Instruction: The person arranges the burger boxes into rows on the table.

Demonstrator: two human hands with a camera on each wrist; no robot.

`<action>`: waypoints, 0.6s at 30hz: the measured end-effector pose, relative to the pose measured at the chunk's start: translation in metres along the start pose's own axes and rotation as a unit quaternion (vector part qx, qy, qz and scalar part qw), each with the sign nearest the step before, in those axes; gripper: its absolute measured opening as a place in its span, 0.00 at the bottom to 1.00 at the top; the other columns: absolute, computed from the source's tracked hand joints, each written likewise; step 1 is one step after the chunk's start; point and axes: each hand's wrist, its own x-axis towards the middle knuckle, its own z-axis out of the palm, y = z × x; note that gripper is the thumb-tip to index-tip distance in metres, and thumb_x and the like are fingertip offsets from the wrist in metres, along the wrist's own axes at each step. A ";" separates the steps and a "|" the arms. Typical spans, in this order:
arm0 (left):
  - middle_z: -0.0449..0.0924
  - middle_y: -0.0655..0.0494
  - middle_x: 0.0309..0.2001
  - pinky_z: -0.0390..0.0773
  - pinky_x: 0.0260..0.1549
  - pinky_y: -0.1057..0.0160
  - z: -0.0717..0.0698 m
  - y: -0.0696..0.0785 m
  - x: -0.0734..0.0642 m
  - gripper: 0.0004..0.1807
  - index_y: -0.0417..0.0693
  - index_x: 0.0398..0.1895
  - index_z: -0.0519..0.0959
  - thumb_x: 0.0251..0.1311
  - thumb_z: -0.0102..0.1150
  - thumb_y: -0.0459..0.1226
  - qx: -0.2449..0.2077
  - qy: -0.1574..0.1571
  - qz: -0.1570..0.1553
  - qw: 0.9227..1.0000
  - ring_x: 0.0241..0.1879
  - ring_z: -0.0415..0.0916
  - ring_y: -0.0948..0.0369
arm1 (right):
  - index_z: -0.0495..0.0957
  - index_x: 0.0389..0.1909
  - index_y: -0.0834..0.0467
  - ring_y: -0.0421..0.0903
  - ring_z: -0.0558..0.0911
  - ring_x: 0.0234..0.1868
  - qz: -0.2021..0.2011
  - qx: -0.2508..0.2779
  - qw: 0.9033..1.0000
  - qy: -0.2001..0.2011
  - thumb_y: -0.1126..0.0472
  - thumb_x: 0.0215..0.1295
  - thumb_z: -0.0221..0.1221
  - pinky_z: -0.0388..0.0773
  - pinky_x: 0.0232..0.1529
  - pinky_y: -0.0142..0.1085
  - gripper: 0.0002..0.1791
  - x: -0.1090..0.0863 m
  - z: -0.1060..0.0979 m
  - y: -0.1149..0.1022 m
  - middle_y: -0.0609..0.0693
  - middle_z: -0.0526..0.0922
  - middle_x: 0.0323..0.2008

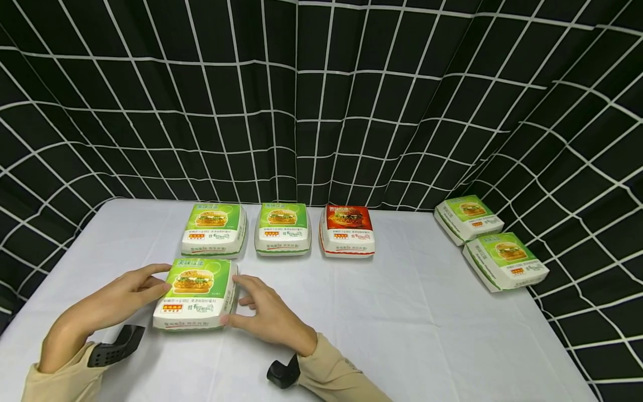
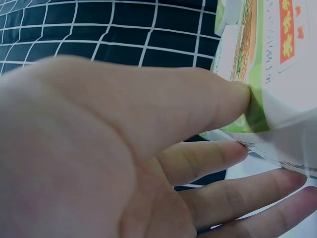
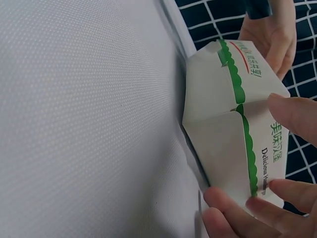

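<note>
One left hand (image 1: 118, 296) and one right hand (image 1: 275, 318), fingers spread, brace opposite sides of a green-and-white square cardboard burger box (image 1: 195, 290); light, even pressure should avoid denting.

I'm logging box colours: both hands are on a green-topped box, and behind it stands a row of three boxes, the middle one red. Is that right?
Not quite: the head view shows that the middle box is green-topped; the red box stands at the right end. The rest is right.
</note>
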 end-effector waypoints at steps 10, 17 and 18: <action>0.79 0.31 0.55 0.77 0.49 0.38 -0.002 0.000 -0.001 0.35 0.25 0.72 0.53 0.76 0.44 0.45 -0.003 0.002 -0.002 1.000 0.57 0.76 0.39 | 0.61 0.74 0.53 0.43 0.81 0.56 0.009 0.016 1.000 -0.017 0.50 0.62 0.68 0.77 0.55 0.28 0.41 0.001 -0.002 -0.001 0.51 0.65 0.73; 0.78 0.29 0.56 0.77 0.51 0.37 -0.001 -0.002 -0.002 0.35 0.24 0.71 0.54 0.76 0.44 0.46 -0.004 0.005 -0.002 1.000 0.58 0.76 0.38 | 0.63 0.73 0.52 0.43 0.81 0.56 0.001 0.014 1.000 -0.017 0.52 0.62 0.68 0.77 0.55 0.28 0.40 0.000 -0.003 0.001 0.50 0.66 0.72; 0.77 0.28 0.56 0.77 0.51 0.37 -0.002 -0.002 -0.002 0.35 0.24 0.71 0.54 0.76 0.44 0.46 -0.003 0.006 -0.004 1.000 0.58 0.75 0.37 | 0.63 0.72 0.51 0.43 0.81 0.56 -0.001 0.012 1.000 -0.017 0.52 0.62 0.68 0.77 0.55 0.28 0.39 0.000 -0.003 0.001 0.50 0.67 0.71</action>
